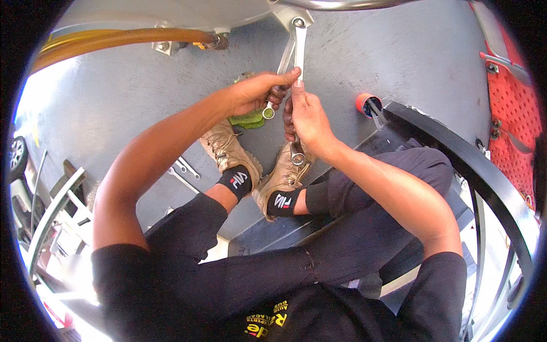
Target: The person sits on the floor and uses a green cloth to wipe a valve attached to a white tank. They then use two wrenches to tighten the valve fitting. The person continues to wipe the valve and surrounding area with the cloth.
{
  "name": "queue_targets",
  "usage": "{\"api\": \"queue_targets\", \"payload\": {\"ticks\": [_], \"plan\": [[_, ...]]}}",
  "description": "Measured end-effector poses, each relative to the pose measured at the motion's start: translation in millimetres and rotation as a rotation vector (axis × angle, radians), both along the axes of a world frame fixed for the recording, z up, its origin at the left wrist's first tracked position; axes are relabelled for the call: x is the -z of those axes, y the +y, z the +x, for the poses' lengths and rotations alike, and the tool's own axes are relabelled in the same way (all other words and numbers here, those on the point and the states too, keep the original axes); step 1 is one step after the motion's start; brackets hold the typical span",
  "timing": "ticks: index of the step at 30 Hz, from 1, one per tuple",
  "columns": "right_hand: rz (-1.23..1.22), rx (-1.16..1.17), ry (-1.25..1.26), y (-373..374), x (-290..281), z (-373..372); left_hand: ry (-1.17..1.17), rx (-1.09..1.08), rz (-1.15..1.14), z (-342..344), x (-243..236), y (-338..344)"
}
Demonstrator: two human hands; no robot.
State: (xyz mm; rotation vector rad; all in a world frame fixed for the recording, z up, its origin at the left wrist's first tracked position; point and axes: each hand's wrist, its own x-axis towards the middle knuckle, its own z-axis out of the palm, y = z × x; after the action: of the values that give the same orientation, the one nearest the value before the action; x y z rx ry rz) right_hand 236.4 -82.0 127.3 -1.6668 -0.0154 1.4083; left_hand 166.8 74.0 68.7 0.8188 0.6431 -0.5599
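Observation:
Near the top centre, a bolt (298, 23) sits in a light metal bracket (284, 16) under a large pale rounded body. My right hand (310, 118) is closed round a long combination wrench (299, 50), whose far ring end is over the bolt. Its other end shows below my fingers. Just to the left, my left hand (253, 96) grips a second wrench (286, 56), its near ring end sticking out under the fist. That wrench's far end reaches up beside the bracket; what it touches there is hidden. My left thumb presses against the right-hand wrench's shank, close to my right thumb.
A green cloth (248, 120) lies on the grey floor by my left shoe. Several loose wrenches (186, 167) lie farther left. An orange-rimmed round container (365, 104) with tools stands right, beside a black curved rail (456, 135). A brown hose (114, 39) crosses upper left.

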Motion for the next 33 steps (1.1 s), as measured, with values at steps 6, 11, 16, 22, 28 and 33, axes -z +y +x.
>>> {"api": "queue_targets", "payload": {"ticks": [6,11,16,22,28,33], "plan": [[-0.098,-0.081,-0.223,3,-2,4,-0.029,-0.081,-0.063,4,2,-8],[-0.29,-0.569,-0.64,-13,-25,71,0.071,-0.014,0.231,-1,2,-7],[-0.468,-0.754,-0.769,-3,-34,104,0.073,-0.01,0.126,-6,-5,10],[-0.336,-0.671,-0.933,-7,-30,181,0.034,-0.047,0.055,5,-12,18],[-0.276,-0.568,-0.956,5,-21,194,0.019,-0.155,-0.001,2,-1,18],[-0.26,-0.509,-0.875,14,-49,186,0.119,-0.266,0.361,18,-15,1]]}}
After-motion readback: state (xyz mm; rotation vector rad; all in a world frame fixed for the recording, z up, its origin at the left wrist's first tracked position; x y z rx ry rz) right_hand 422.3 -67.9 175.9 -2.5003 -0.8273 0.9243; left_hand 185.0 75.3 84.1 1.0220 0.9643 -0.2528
